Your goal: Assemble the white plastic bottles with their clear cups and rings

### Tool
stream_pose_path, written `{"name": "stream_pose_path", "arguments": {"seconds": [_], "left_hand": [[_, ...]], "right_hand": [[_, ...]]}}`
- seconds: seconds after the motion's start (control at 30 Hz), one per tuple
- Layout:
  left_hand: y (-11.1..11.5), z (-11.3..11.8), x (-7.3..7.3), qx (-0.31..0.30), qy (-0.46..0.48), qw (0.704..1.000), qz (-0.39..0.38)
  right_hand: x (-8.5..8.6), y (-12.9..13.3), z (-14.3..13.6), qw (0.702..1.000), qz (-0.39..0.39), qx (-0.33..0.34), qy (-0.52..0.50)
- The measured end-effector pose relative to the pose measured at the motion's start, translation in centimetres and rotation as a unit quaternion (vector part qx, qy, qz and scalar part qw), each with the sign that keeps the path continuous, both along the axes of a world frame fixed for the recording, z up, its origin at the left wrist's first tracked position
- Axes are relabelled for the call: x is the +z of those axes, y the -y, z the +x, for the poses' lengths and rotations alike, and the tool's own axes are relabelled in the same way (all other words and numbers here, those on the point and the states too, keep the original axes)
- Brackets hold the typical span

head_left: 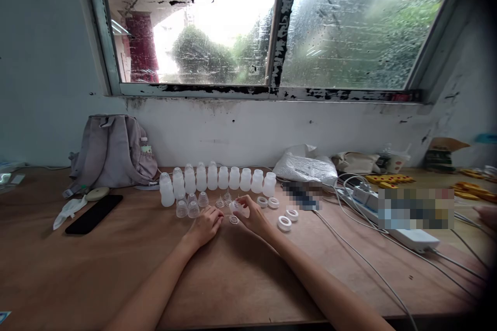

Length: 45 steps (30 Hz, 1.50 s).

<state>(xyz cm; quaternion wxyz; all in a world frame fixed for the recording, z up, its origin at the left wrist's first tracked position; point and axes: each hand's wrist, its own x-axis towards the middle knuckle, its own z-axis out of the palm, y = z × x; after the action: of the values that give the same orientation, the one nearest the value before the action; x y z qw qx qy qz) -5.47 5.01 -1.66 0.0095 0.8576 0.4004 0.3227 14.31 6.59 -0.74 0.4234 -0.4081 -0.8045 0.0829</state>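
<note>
A row of several frosted white bottles (234,178) stands at the back of the wooden table, those on the left with clear caps on. Several clear domed caps (193,206) stand before the row. My left hand (207,223) rests on the table beside these caps, its fingers curled together; whether they hold anything is hidden. My right hand (251,213) has its thumb and fingers around a small translucent white piece (235,207). Clear nipples (220,201) stand between my hands and the row. A clear ring-like piece (233,220) lies under my right hand. White rings (284,224) lie to the right.
A grey backpack (112,150), a black phone (94,214) and a white crumpled item (70,212) are on the left. On the right are a silvery bag (306,165), cables, a power strip (413,239) and yellow parts (390,179). Another person's hand (486,214) shows at the right edge.
</note>
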Motion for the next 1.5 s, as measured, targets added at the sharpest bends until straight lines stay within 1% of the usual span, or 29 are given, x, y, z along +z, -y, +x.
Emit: {"name": "stream_pose_path", "arguments": {"seconds": [0.17, 0.23, 0.47, 0.57, 0.67, 0.73, 0.83, 0.9, 1.0, 1.17, 1.23, 1.37, 1.5], "left_hand": [[0.0, 0.1, 0.0, -0.004, -0.006, 1.000, -0.001], [0.0, 0.1, 0.0, -0.005, -0.002, 1.000, -0.003], [-0.7, 0.6, -0.6, -0.008, 0.040, 0.999, -0.030], [-1.7, 1.3, -0.9, -0.007, 0.075, 0.996, -0.050], [-2.8, 2.5, -1.3, -0.015, 0.118, 0.990, -0.079], [-3.7, 3.3, -1.5, -0.010, 0.160, 0.982, -0.105], [-4.6, 4.1, -1.7, -0.002, 0.241, 0.957, -0.163], [-5.0, 4.3, -1.8, -0.005, 0.275, 0.942, -0.193], [-5.2, 4.4, -1.8, -0.005, 0.303, 0.930, -0.206], [-4.7, 4.6, -1.9, -0.009, 0.351, 0.907, -0.234], [-4.4, 4.7, -2.0, -0.016, 0.358, 0.900, -0.249], [-3.6, 5.1, -2.0, -0.023, 0.365, 0.894, -0.261], [-3.1, 5.5, -2.1, -0.001, 0.372, 0.890, -0.265]], "right_hand": [[-1.4, -0.3, -0.2, 0.996, -0.044, 0.039, 0.060], [-1.8, -0.4, -0.1, 0.995, -0.057, 0.045, 0.067], [-2.2, -0.5, -0.3, 0.996, -0.074, 0.036, 0.044], [-2.3, -0.8, -0.5, 0.995, -0.085, 0.039, 0.032], [-2.5, -1.1, -0.6, 0.996, -0.073, 0.050, 0.014], [-2.7, -1.2, -0.6, 0.996, -0.061, 0.059, 0.005], [-3.1, -1.3, -0.4, 0.996, -0.055, 0.063, 0.003], [-3.1, -1.2, -0.3, 0.997, -0.050, 0.062, -0.002], [-2.7, -0.8, -0.3, 0.997, -0.030, 0.068, -0.020], [-1.7, -0.3, -0.5, 0.996, -0.027, 0.083, -0.030], [-1.7, -0.4, -0.6, 0.997, -0.013, 0.065, -0.031], [-2.1, -0.8, -0.7, 1.000, -0.010, -0.007, -0.015], [-2.2, -0.7, -0.8, 0.999, -0.023, -0.044, 0.006]]}}
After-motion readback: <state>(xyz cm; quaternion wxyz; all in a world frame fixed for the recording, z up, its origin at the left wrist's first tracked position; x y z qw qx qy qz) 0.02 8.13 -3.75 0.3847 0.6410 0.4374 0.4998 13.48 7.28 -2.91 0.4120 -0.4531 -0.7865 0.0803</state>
